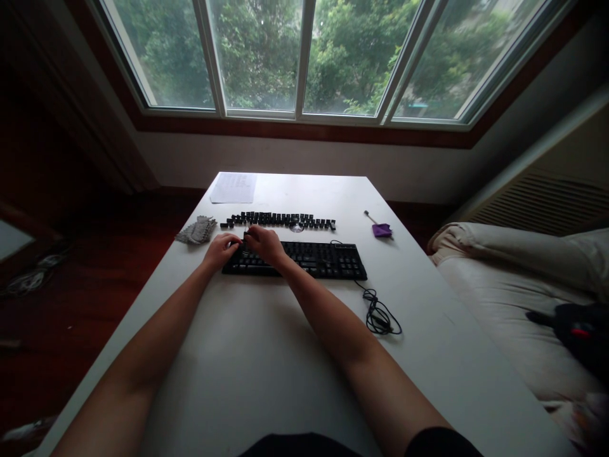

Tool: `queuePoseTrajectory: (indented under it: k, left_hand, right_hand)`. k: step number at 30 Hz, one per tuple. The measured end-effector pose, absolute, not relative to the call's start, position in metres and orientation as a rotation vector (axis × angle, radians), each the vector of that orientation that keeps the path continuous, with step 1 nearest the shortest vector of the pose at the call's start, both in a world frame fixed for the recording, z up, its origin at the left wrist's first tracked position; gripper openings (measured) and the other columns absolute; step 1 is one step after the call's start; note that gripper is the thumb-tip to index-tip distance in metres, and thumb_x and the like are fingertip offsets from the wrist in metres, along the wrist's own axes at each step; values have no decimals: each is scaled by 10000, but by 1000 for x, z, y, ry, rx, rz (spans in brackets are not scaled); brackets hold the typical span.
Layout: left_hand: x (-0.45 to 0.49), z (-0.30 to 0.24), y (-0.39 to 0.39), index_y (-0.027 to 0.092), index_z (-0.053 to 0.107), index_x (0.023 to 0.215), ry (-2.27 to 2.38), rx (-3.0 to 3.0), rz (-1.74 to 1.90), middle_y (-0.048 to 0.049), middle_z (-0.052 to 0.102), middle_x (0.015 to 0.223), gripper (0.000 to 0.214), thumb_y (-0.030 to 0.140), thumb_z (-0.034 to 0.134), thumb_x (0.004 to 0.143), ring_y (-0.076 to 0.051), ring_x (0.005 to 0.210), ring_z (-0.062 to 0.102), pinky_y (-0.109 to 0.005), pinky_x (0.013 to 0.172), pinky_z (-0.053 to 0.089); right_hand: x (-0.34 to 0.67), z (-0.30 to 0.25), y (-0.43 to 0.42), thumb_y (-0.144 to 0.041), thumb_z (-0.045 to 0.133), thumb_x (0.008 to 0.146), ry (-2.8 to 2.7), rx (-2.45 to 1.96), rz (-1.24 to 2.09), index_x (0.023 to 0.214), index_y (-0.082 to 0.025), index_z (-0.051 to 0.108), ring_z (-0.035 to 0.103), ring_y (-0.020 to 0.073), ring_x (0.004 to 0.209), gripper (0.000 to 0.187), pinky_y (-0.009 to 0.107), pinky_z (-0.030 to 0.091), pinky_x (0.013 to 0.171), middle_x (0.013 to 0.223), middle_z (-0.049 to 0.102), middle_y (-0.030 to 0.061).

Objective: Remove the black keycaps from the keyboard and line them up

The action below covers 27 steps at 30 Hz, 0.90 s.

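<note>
A black keyboard (311,257) lies across the white table in front of me. My left hand (221,249) is at its upper left corner, fingers curled against the edge. Over the left end of the keys, my right hand (264,244) has its fingers pinched together on a small dark thing (245,235), too small to make out. Behind the keyboard, several loose black keycaps (276,219) stand in uneven rows. A small clear round piece (297,228) sits at their front. My right hand hides part of the keyboard's left side.
A crumpled grey cloth (196,230) lies left of the keycaps, with printed paper (233,188) behind it. To the right are a small brush (368,216), a purple cloth (382,230) and a coiled black cable (379,315). A pale sofa (499,285) stands beyond the table (266,355).
</note>
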<state>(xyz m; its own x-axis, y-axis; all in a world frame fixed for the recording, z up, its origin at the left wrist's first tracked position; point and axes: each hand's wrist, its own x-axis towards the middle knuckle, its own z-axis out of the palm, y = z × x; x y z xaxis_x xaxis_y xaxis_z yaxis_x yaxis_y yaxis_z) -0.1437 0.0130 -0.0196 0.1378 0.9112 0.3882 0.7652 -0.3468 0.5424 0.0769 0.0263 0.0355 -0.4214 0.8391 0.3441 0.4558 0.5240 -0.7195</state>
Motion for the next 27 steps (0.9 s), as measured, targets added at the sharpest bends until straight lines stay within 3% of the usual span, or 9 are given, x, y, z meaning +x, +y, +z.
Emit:
queuePoseTrajectory:
  k: [8,17,22,27]
  left_hand:
    - [-144,-23,14,234,733,963,1653,2218,1030,-56,719,1081,194,306,574,878,-259,1082,612,-425,1015,466]
    - [-146,-23,14,241,732,957,1625,2252,1008,-51,718,1068,185,319,575,895,-258,1075,612,-426,1022,451]
    - [-143,-18,11,249,743,976,1641,2236,977,-49,720,1080,200,315,568,906,-257,1075,607,-432,1017,456]
    - [-140,-12,6,252,740,958,1634,2245,982,-46,716,1076,183,317,579,902,-262,1100,601,-443,1048,445]
  right_hand:
    - [76,26,30,-339,613,938,-2189,-1029,764,915,-229,649,576,153,712,119,227,359,656,773,685,-4]
    - [92,43,33,-248,679,840,-2440,-831,657,910,-232,700,544,147,679,74,239,304,640,735,657,-14]
    - [108,42,43,-218,672,808,-2411,-756,891,838,-198,661,531,110,628,38,212,350,626,681,650,-44]
    - [114,33,48,-200,649,804,-2092,-778,1403,810,-189,576,657,127,661,74,202,474,634,704,700,-24]
